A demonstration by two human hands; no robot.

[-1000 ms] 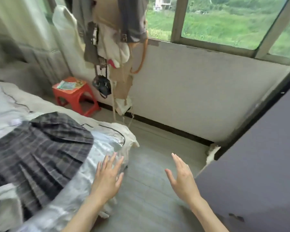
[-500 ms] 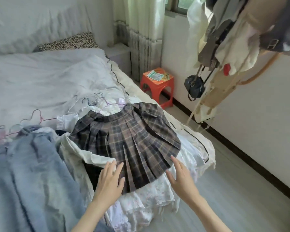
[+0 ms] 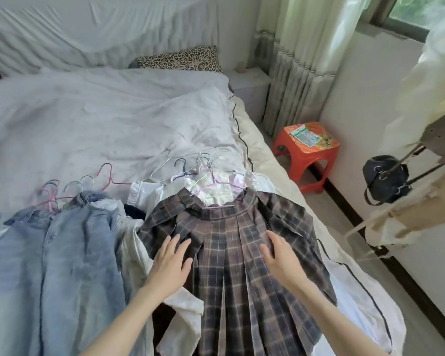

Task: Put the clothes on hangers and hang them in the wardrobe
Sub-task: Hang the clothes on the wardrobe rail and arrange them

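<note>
No writing can be read anywhere; the packet on the red stool point(image 3: 306, 155) is too small to make out. On the bed point(image 3: 100, 119), the jeans point(image 3: 54, 265) lie at the left with wire hangers point(image 3: 106, 173) above them. Next comes the plaid skirt point(image 3: 242, 278), on top of white garments. The left hand point(image 3: 170, 263) and the right hand point(image 3: 280, 258) both hover over it palm down, fingers straight and slightly spread, holding nothing
</note>
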